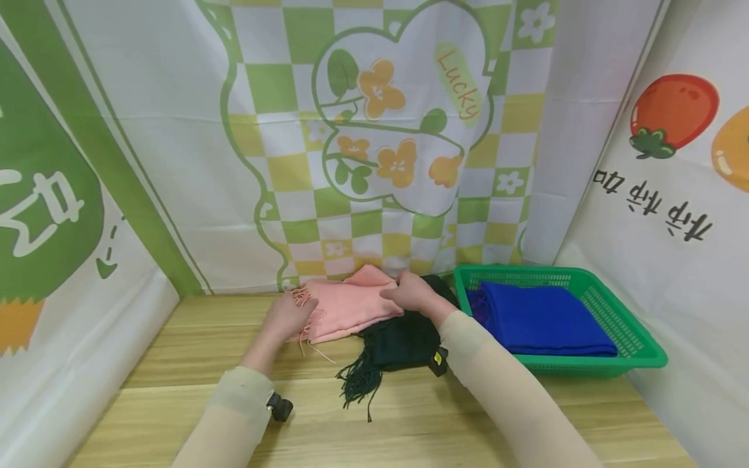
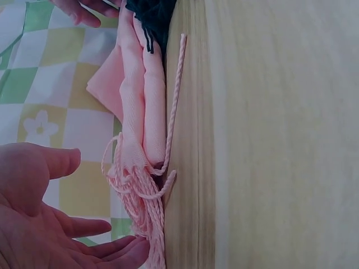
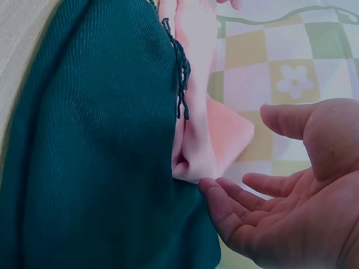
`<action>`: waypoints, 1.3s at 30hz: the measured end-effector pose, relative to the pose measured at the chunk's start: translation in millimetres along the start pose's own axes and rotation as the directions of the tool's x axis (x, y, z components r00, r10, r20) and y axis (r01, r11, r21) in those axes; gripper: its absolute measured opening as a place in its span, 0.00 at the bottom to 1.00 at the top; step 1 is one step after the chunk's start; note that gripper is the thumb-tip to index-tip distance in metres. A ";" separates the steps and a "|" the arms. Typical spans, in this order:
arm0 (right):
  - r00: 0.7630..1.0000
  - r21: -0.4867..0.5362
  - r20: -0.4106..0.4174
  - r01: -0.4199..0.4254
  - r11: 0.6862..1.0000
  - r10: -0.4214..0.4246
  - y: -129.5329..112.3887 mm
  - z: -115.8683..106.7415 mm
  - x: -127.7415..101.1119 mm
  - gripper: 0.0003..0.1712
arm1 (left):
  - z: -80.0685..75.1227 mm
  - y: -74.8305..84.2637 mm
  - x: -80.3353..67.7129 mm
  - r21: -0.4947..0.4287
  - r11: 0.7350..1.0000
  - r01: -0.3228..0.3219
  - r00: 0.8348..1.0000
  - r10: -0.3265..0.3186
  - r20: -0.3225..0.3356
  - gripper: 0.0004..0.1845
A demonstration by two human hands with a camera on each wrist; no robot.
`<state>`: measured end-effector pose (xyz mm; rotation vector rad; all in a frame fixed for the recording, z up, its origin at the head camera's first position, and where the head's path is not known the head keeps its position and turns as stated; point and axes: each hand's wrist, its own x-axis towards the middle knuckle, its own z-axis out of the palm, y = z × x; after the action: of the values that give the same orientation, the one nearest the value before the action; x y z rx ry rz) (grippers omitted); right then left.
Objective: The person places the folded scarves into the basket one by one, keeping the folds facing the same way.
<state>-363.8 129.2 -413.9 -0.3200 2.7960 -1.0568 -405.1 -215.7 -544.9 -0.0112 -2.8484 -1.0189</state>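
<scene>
Sleeves point(image 1: 515, 393) foreground; pink scarf point(image 1: 348, 309) likely soft, lightweight.
Support both ends; left hand point(image 1: 289, 315), right hand point(image 1: 417, 292) touch them, fingers loosely extended, apparently gripping nothing.

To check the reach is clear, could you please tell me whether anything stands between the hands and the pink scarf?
Nothing visible separates them from the pink scarf: the left hand is at its fringed end, the right hand at the opposite one. The dark green scarf, which it partly overlaps, blocks neither hand.

Passable — front tabletop point(image 1: 351, 432) | blocking — pink cloth point(image 1: 351, 304), backdrop point(image 1: 398, 237) ahead; green basket point(image 1: 585, 365) right
</scene>
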 end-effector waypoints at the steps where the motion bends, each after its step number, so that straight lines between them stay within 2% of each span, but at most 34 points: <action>1: 1.000 0.001 0.003 -0.002 1.000 0.002 0.6 1.1 1.9 0.25 | -0.1 0.1 0.0 0.004 1.000 -0.002 1.000 0.002 -0.001 0.53; 4: 1.000 0.003 0.012 -0.011 1.000 0.010 2.4 3.1 6.8 0.25 | -11.5 18.0 -14.1 0.005 1.000 0.004 1.000 -0.004 0.017 0.49; 5: 1.000 0.005 0.006 0.015 1.000 -0.015 15.1 7.5 17.6 0.26 | -14.2 23.9 -18.5 0.019 1.000 0.003 1.000 -0.003 0.009 0.48; 9: 1.000 -0.008 0.000 0.012 1.000 -0.012 13.9 7.9 17.3 0.24 | -36.8 60.9 -47.2 -0.018 0.999 0.033 0.998 -0.032 0.060 0.43; 11: 1.000 -0.024 -0.009 0.010 1.000 -0.010 12.5 8.7 15.9 0.24 | -42.4 70.3 -54.5 -0.036 0.998 0.047 0.996 -0.044 0.074 0.41; 12: 1.000 -0.034 -0.007 -0.021 0.999 0.021 -0.7 5.2 5.6 0.22 | -43.3 71.1 -55.1 -0.040 0.998 0.049 0.995 -0.046 0.083 0.42; 15: 0.999 -0.063 -0.009 -0.039 0.997 0.039 -1.2 6.9 6.7 0.24 | -43.4 70.7 -52.6 -0.032 0.998 0.049 0.994 -0.046 0.099 0.44; 17: 0.999 -0.068 0.005 -0.052 0.996 0.052 2.1 8.5 13.2 0.26 | -35.8 60.0 -42.7 -0.026 0.999 0.036 0.995 -0.034 0.096 0.46; 19: 0.998 -0.067 0.022 -0.051 0.996 0.053 15.3 13.9 29.7 0.28 | -34.9 58.9 -40.0 -0.043 0.998 0.043 0.993 -0.038 0.114 0.46; 22: 0.997 -0.053 0.046 -0.062 0.997 0.065 45.8 26.0 64.5 0.26 | -26.1 49.7 -30.7 -0.057 0.998 0.034 0.994 -0.028 0.103 0.45; 24: 0.996 -0.040 0.054 -0.065 0.997 0.067 67.1 35.4 87.4 0.25 | -28.7 55.1 -33.9 -0.076 0.996 0.041 0.993 -0.032 0.111 0.44; 25: 0.997 -0.038 0.052 -0.063 0.997 0.065 75.5 39.2 96.2 0.25 | -25.2 51.1 -30.8 -0.076 0.997 0.021 0.996 -0.014 0.092 0.44; 27: 0.996 -0.024 0.059 -0.072 0.997 0.074 82.6 42.9 103.4 0.26 | -28.7 59.5 -37.2 -0.113 0.993 0.031 0.995 -0.020 0.101 0.43; 30: 0.996 -0.028 0.059 -0.069 0.997 0.071 75.6 42.5 96.8 0.28 | -31.5 71.2 -45.8 -0.179 0.982 0.054 0.994 -0.037 0.101 0.42; 33: 0.993 -0.038 0.059 -0.097 0.995 0.099 50.5 34.7 72.2 0.30 | -37.1 86.0 -56.5 -0.236 0.968 0.089 0.991 -0.061 0.121 0.40; 37: 0.988 -0.025 0.051 -0.148 0.989 0.149 20.9 25.3 42.5 0.31 | -37.8 89.3 -58.1 -0.291 0.950 0.109 0.989 -0.074 0.130 0.39; 39: 0.986 -0.013 0.040 -0.163 0.987 0.164 17.7 25.8 39.3 0.31 | -33.7 82.8 -51.4 -0.324 0.936 0.136 0.986 -0.096 0.136 0.41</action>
<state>-399.3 116.1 -446.9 -0.1093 2.7363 -0.9890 -346.6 -171.3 -472.5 0.0699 -2.7677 -1.5633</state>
